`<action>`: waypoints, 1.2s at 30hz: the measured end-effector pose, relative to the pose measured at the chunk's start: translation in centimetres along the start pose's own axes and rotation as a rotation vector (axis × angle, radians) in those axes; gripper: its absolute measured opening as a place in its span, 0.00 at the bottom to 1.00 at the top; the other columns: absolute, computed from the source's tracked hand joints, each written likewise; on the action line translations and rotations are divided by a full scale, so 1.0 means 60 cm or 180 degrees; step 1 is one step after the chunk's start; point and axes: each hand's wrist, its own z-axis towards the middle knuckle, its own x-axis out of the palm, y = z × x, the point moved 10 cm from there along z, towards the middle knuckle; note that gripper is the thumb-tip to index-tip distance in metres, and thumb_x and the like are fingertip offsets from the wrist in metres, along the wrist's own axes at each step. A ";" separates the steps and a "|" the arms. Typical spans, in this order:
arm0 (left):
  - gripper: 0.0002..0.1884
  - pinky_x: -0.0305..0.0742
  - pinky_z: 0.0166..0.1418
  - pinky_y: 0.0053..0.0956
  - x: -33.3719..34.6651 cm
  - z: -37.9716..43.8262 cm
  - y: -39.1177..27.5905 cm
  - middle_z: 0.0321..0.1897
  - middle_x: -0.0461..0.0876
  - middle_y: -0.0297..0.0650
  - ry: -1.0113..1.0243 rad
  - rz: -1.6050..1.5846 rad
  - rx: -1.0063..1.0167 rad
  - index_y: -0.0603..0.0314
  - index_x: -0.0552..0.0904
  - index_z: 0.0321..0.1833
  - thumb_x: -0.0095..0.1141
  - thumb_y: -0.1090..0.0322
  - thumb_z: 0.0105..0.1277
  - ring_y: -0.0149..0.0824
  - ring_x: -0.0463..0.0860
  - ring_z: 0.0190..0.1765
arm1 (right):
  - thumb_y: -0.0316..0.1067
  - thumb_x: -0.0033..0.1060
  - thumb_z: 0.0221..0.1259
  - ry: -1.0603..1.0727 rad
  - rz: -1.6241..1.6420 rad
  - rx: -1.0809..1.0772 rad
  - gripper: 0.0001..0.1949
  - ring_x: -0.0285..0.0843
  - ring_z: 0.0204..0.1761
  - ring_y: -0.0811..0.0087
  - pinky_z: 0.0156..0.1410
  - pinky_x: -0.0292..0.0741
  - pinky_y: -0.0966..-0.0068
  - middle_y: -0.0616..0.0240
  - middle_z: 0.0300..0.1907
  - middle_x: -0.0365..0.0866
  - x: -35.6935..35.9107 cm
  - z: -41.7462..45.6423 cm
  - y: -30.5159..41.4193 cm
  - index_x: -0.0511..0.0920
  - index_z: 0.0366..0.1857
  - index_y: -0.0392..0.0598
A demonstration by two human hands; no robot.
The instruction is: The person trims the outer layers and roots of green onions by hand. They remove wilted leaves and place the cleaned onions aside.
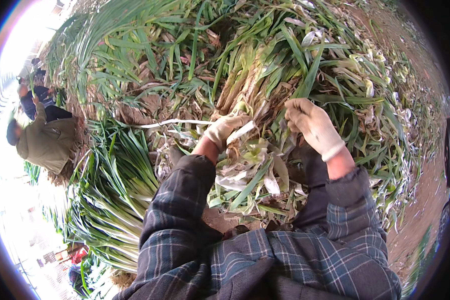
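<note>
My left hand (225, 131), in a cream knit glove, is closed around a slender white-stemmed leek or green onion (242, 132). Its cut-looking or root end points right and down, and a pale stretch of the plant (176, 122) runs out to the left. To the right, my right hand (315, 125), gloved too, is raised with curled fingers beside long green leaves (313, 75); whether it pinches any is hidden. Untrimmed stalks with brown, dry outer skins (243, 82) lie just beyond my hands. Peeled leaves and skins (247, 180) are heaped between my legs.
Cleaner stalks with white stems (112, 221) are piled at my left. A large heap of leafy plants (142, 48) stretches ahead. At the far left, a person in an olive coat (47, 144) and another in dark clothes (37, 97) sit by the heap. Bare soil (420, 202) shows at right.
</note>
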 end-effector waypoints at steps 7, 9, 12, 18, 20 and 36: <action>0.14 0.80 0.46 0.31 0.106 -0.245 -0.172 0.39 0.88 0.43 -0.0043 0.2964 0.0446 0.60 0.86 0.46 0.70 0.60 0.63 0.38 0.86 0.39 | 0.71 0.67 0.59 -0.0619 0.2077 0.0643 0.39 0.80 0.55 0.64 0.60 0.77 0.60 0.65 0.55 0.81 -0.064 0.066 -0.056 0.73 0.67 0.56; 0.22 0.80 0.42 0.31 0.105 -0.311 -0.184 0.40 0.87 0.46 -0.0893 0.2636 0.0483 0.71 0.82 0.48 0.71 0.59 0.61 0.34 0.85 0.37 | 0.74 0.67 0.56 -0.0341 0.2305 0.0231 0.41 0.79 0.55 0.64 0.61 0.77 0.60 0.65 0.57 0.79 -0.057 0.070 -0.016 0.72 0.67 0.58; 0.27 0.80 0.49 0.42 0.132 -0.351 -0.185 0.41 0.86 0.53 -0.1187 0.3892 0.0581 0.68 0.79 0.54 0.73 0.55 0.60 0.55 0.86 0.44 | 0.61 0.70 0.62 -0.0573 0.2860 -0.0244 0.33 0.79 0.53 0.65 0.61 0.79 0.62 0.66 0.54 0.79 -0.066 0.059 0.016 0.73 0.65 0.54; 0.23 0.80 0.47 0.44 0.094 -0.336 -0.157 0.38 0.86 0.55 -0.1866 0.3576 0.0554 0.63 0.80 0.54 0.69 0.54 0.63 0.59 0.86 0.43 | 0.43 0.66 0.72 -0.1269 0.2387 -0.0110 0.16 0.82 0.42 0.74 0.43 0.84 0.71 0.65 0.45 0.83 -0.095 0.071 -0.007 0.76 0.55 0.47; 0.24 0.80 0.48 0.43 0.080 -0.309 -0.127 0.39 0.87 0.54 -0.1713 0.3214 0.0610 0.64 0.80 0.55 0.69 0.54 0.63 0.55 0.87 0.43 | 0.41 0.67 0.71 -0.1109 0.1804 -0.0203 0.16 0.83 0.46 0.72 0.49 0.83 0.71 0.64 0.47 0.85 -0.079 0.075 0.012 0.78 0.55 0.43; 0.13 0.74 0.35 0.21 0.103 -0.244 0.001 0.33 0.81 0.28 -0.0176 0.0267 -0.1001 0.59 0.85 0.52 0.66 0.61 0.69 0.22 0.75 0.29 | 0.50 0.68 0.70 -0.1481 0.0473 0.0586 0.20 0.81 0.34 0.80 0.40 0.83 0.78 0.75 0.36 0.83 -0.128 0.106 -0.100 0.79 0.54 0.47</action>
